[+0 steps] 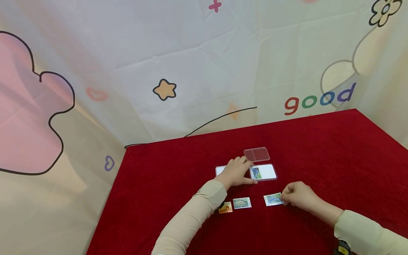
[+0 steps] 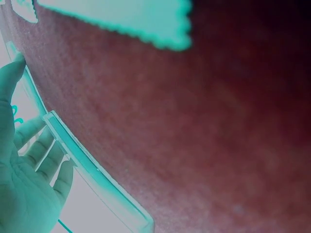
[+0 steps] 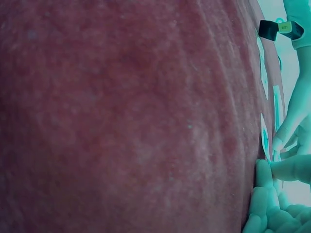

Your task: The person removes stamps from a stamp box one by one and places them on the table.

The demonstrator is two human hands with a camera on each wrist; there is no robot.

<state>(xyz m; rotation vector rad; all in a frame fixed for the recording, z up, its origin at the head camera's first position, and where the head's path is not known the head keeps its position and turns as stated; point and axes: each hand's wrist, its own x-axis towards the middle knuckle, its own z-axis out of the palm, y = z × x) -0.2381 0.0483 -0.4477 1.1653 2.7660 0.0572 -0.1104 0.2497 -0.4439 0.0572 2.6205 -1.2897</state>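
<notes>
My right hand (image 1: 299, 195) pinches the right edge of a blue postage stamp (image 1: 272, 199) low over the red cloth; in the right wrist view, thumb and forefinger meet at the edge of a thin light piece (image 3: 265, 138). My left hand (image 1: 236, 173) lies with extended fingers across a flat clear case (image 1: 269, 172) with a white insert. Another stamp (image 1: 256, 173) sits at the left of that insert, beside the left fingers. A second white-filled case part (image 1: 219, 170) shows left of the hand. In the left wrist view, fingertips touch the clear case edge (image 2: 97, 170).
A clear, divided plastic cover (image 1: 256, 154) lies behind the cases. Nearer lie a greenish stamp (image 1: 242, 203) and an orange stamp (image 1: 226, 208), the latter partly covered by the left wrist. Red cloth (image 1: 159, 184) covers the table; a printed curtain (image 1: 204, 71) hangs behind.
</notes>
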